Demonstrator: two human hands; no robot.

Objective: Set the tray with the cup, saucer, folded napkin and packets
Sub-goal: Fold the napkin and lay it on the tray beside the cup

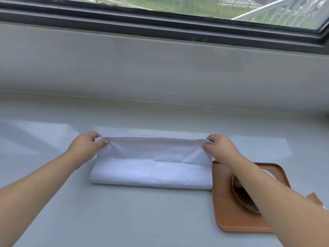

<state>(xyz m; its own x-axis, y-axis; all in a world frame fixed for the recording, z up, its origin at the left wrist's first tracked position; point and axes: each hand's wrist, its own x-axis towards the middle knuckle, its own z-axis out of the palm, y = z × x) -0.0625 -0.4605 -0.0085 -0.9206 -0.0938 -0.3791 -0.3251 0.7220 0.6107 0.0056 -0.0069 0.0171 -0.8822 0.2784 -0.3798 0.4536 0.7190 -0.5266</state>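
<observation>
A white napkin (151, 163) lies on the grey counter, partly folded into a long band. Its far layer is lifted off the surface. My left hand (87, 147) pinches the napkin's upper left corner. My right hand (220, 148) pinches the upper right corner. To the right sits a brown tray (224, 207) with rounded corners. A saucer (239, 191) with a dark inside rests on the tray, mostly hidden under my right forearm. A cup cannot be made out. A brown packet (314, 197) peeks out past the forearm at the right edge.
The grey counter (124, 214) runs wide to the left and toward me. A low grey wall (160, 68) rises behind it, topped by a dark window frame (160, 27).
</observation>
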